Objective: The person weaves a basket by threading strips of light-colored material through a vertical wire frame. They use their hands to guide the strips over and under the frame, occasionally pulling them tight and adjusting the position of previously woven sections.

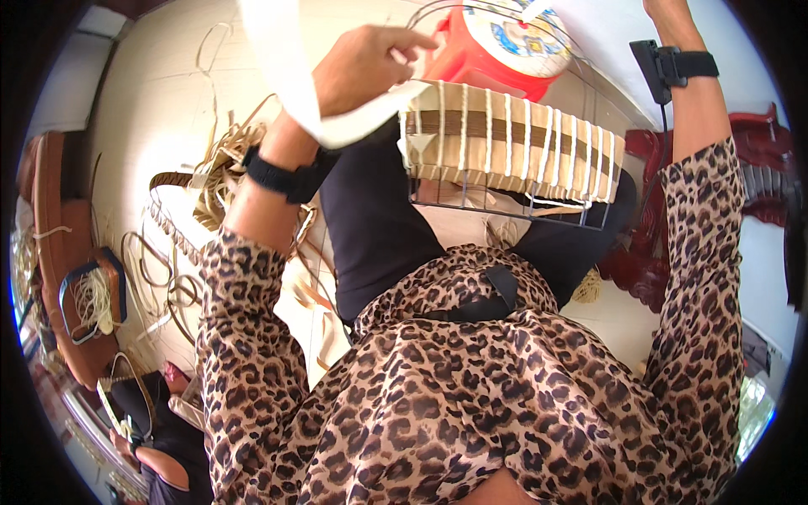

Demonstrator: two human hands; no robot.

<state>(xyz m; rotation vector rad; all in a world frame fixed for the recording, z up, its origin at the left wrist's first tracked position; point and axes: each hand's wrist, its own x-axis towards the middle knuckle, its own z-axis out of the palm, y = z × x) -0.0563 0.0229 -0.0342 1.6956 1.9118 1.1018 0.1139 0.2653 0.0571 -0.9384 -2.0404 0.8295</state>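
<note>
A partly woven piece (pixel 505 135) rests across my knees. Tan and brown flat bands run along its curved side, crossed by white cords, over a dark wire frame (pixel 513 212). My left hand (pixel 368 69) is raised just beyond its left end, index finger stretched and the other fingers loosely bent, with nothing visible in them. A broad white strip (pixel 282 59), blurred, hangs from the top edge, loops in front of my left wrist and reaches the piece's left corner. Of my right hand (pixel 665 7), only the base shows at the upper right edge; its fingers are out of view.
A red container (pixel 454 59) with a patterned round top stands beyond the piece, thin wires around it. Loose tan strips (pixel 227 168) lie on the floor at left. Carved dark red furniture (pixel 644 227) stands at right. Another person (pixel 160 429) sits at lower left.
</note>
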